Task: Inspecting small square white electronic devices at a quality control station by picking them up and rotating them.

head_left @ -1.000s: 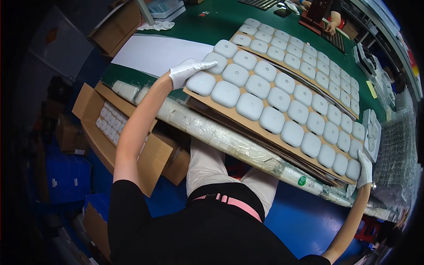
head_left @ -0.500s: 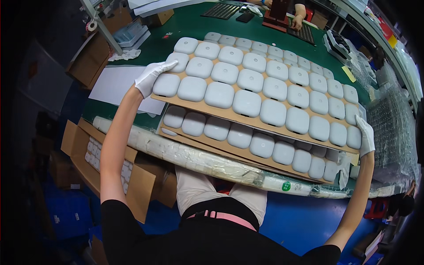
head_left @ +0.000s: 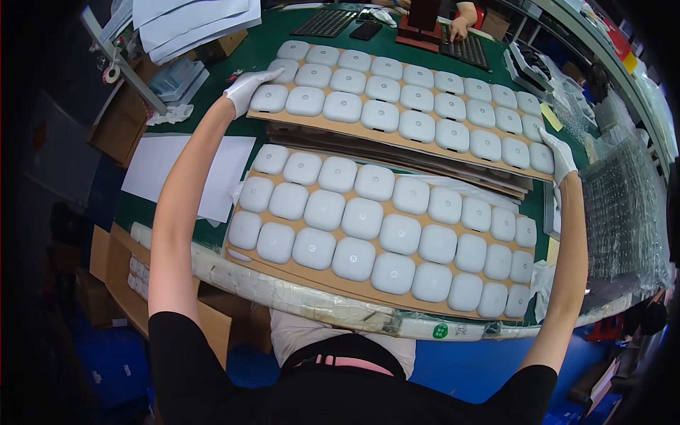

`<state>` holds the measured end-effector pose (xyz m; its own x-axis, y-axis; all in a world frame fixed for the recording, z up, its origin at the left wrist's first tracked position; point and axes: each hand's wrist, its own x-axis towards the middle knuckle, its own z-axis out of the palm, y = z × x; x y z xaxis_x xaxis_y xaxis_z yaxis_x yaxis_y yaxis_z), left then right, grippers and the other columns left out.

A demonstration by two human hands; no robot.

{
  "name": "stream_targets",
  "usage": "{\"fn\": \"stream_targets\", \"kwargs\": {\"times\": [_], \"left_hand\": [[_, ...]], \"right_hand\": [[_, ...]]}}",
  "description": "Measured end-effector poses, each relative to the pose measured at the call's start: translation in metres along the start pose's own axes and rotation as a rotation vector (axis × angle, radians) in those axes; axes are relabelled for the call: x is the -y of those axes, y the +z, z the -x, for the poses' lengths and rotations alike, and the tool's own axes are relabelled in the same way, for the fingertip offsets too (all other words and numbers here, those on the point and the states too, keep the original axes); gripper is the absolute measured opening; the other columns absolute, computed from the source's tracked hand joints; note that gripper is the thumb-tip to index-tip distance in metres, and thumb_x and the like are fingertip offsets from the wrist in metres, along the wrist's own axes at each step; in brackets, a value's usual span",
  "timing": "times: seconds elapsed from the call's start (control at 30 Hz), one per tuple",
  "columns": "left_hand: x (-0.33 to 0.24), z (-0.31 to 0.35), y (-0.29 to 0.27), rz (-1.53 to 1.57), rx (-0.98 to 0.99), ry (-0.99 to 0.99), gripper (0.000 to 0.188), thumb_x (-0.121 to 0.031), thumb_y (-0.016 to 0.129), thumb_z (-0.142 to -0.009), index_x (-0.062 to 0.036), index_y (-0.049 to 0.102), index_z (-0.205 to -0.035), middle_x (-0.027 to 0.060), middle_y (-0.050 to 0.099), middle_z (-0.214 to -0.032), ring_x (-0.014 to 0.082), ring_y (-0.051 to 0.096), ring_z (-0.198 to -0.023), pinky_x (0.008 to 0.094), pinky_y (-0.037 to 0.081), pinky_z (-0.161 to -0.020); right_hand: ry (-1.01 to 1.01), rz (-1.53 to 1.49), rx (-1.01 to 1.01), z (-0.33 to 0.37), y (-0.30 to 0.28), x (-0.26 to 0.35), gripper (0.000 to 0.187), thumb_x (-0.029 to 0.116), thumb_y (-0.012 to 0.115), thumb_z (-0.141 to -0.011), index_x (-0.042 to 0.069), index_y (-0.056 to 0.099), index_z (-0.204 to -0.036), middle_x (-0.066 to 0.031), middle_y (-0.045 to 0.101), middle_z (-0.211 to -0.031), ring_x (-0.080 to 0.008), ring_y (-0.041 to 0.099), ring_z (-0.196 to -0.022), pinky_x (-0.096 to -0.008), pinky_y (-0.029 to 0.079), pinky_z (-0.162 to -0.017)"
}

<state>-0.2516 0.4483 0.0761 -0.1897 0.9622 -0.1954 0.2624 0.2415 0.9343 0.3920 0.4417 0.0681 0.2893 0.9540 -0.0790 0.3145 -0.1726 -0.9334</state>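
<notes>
My left hand (head_left: 248, 86), in a white glove, grips the left end of a long cardboard sheet (head_left: 333, 128) covered with several rows of white rounded square devices (head_left: 382, 115). My right hand (head_left: 560, 157), also gloved, holds the same sheet's right end. The sheet sits above a stack of bare cardboard sheets (head_left: 368, 152) at the far side of the green table (head_left: 265, 53). Nearer to me lies a second cardboard sheet (head_left: 312, 273) loaded with several rows of the same white devices (head_left: 363, 217).
White paper sheets (head_left: 163, 170) lie left on the table. Open cardboard boxes (head_left: 124, 276) stand below the table's padded edge (head_left: 312, 308). Clear plastic trays (head_left: 623, 212) pile up at the right. Another person's hand (head_left: 460, 27) works at dark trays at the far end.
Both hands have carried the upper loaded sheet away from me toward the far side, uncovering the second loaded sheet near the table's edge.
</notes>
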Motion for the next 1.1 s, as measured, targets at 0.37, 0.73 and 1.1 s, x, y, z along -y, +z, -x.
{"fn": "stream_targets", "kwargs": {"times": [0.37, 0.73, 1.1], "left_hand": [[0.024, -0.056, 0.025, -0.038, 0.002, -0.062, 0.069, -0.045, 0.068, -0.089, 0.0082, 0.054, -0.131, 0.02, 0.067, -0.117, 0.0251, 0.07, -0.098, 0.0296, 0.059, -0.08], [0.023, -0.06, 0.055, -0.376, -0.133, -0.062, 0.074, -0.052, 0.066, -0.088, 0.0023, 0.054, -0.136, 0.0167, 0.067, -0.123, 0.0264, 0.069, -0.104, 0.0338, 0.057, -0.091], [0.049, -0.069, 0.063, -0.486, -0.15, -0.076, 0.079, -0.062, 0.057, -0.09, -0.0022, 0.051, -0.141, 0.0157, 0.061, -0.133, 0.0288, 0.064, -0.116, 0.0363, 0.051, -0.102]], "right_hand": [[0.033, -0.006, 0.047, -0.058, 0.012, -0.038, 0.043, 0.031, 0.061, -0.096, 0.002, 0.065, -0.127, -0.0069, 0.068, -0.119, -0.0139, 0.065, -0.098, -0.0231, 0.053, -0.086], [-0.028, 0.199, 0.015, -0.075, 0.002, -0.057, 0.041, 0.034, 0.066, -0.093, -0.001, 0.071, -0.113, -0.0074, 0.07, -0.103, -0.0138, 0.063, -0.085, -0.0241, 0.054, -0.079], [0.121, 0.723, -0.013, -0.077, 0.006, -0.055, 0.062, 0.054, 0.06, -0.091, -0.004, 0.071, -0.109, -0.0134, 0.071, -0.095, -0.0216, 0.065, -0.08, -0.0309, 0.055, -0.083]]}}
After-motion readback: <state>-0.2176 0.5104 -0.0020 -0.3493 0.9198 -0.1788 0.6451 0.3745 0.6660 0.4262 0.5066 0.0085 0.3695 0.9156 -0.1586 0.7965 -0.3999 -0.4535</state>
